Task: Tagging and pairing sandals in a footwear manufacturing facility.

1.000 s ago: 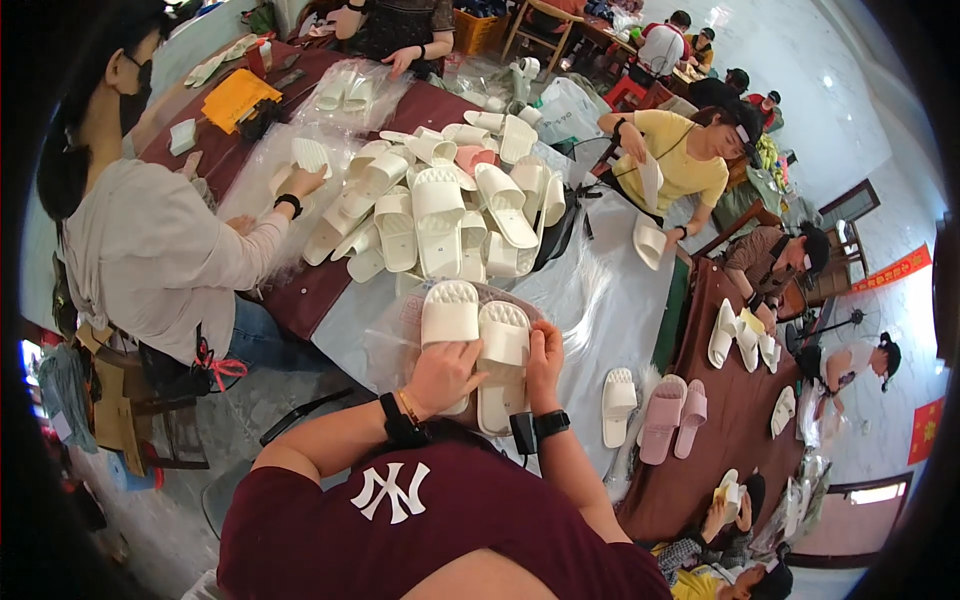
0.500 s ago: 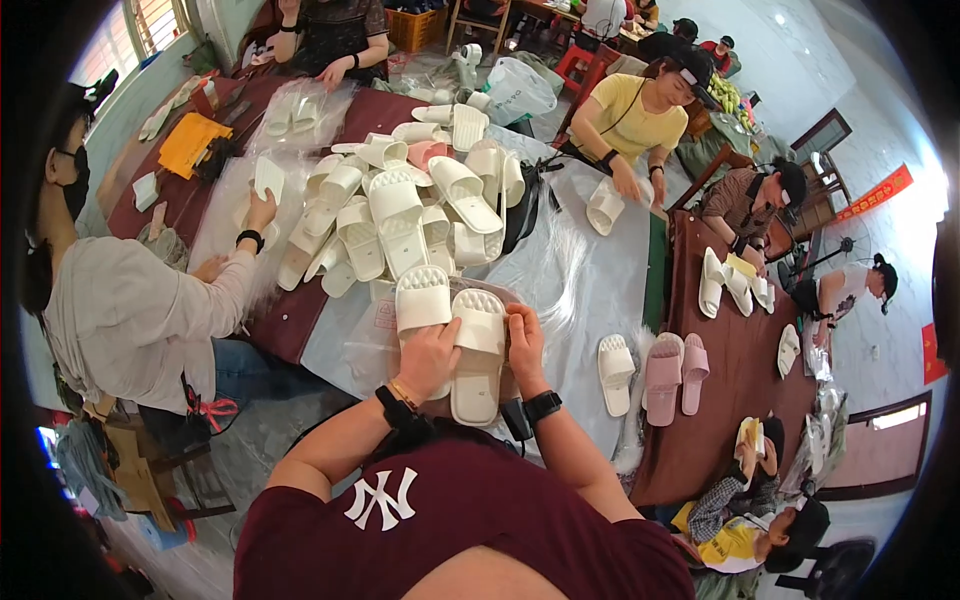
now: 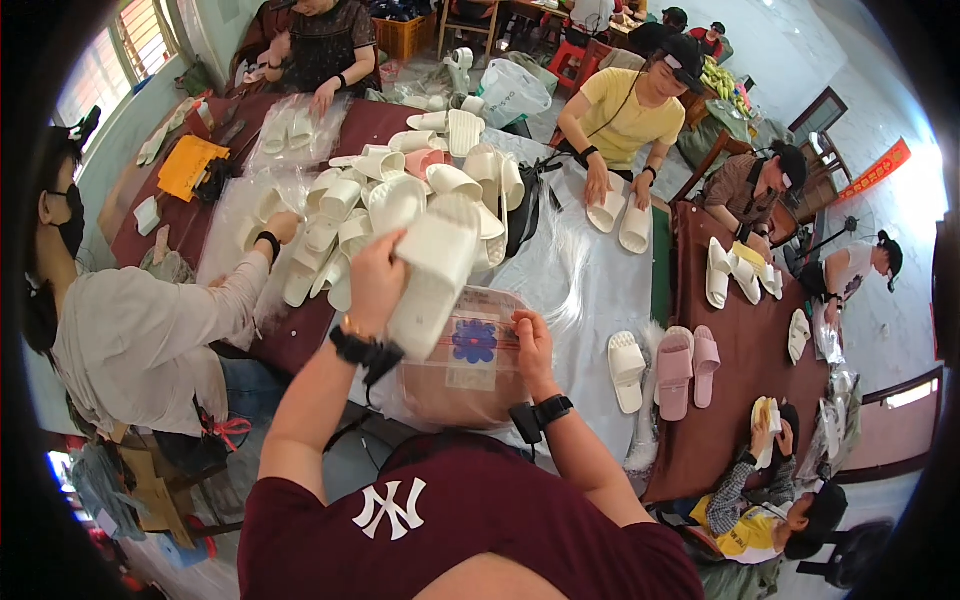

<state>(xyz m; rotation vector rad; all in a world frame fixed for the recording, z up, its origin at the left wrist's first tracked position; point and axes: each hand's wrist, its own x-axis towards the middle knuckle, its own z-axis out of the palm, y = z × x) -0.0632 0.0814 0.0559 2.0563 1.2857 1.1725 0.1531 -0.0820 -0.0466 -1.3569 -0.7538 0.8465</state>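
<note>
My left hand is closed on a white slipper, lifted and tilted in front of the pile. Another pale rounded shape shows just behind it; whether I hold that too, I cannot tell. My right hand has its fingers curled in a pinch at the right edge of a clear plastic bag. The bag lies flat on the table before me, with a blue flower print on its upper part. Past the lifted slipper spreads a heap of white slippers, with a pink slipper among them.
To the right lie a white slipper and pink slippers. A person in yellow handles two white slippers across the table. On the left, a person in a pale jacket reaches over clear plastic. A black strap lies beside the heap.
The two slippers that lay side by side on the bag are off it; my left hand has raised a slipper up and leftward. The bag's flower print is uncovered, and my right hand is at its edge.
</note>
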